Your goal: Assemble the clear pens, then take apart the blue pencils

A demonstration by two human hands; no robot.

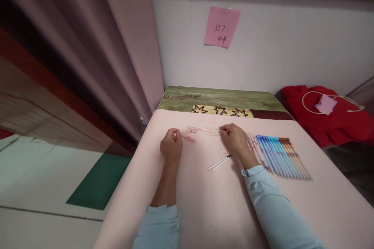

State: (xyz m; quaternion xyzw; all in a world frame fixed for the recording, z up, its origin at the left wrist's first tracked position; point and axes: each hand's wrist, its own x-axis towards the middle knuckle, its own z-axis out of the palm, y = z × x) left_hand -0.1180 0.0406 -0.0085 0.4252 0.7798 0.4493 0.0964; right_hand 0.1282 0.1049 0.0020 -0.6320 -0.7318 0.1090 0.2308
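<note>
My left hand [171, 146] rests on the pale pink table [210, 210], its fingers curled and pinched on a small pink pen part [189, 137]. My right hand [237, 139] lies a little to the right, with its fingers closed on the end of a clear pink pen barrel [203, 129] that points left. Between the two hands lie a few more pinkish pen pieces. A thin white refill with a dark tip [219, 162] rests on the table just below my right wrist. Both sleeves are light blue.
A row of several pens [280, 155], clear, blue and brown, lies side by side right of my right hand. A green patterned surface [219, 99] adjoins the table's far edge. Red cloth with a white cord [327, 116] sits at right. A curtain hangs at left.
</note>
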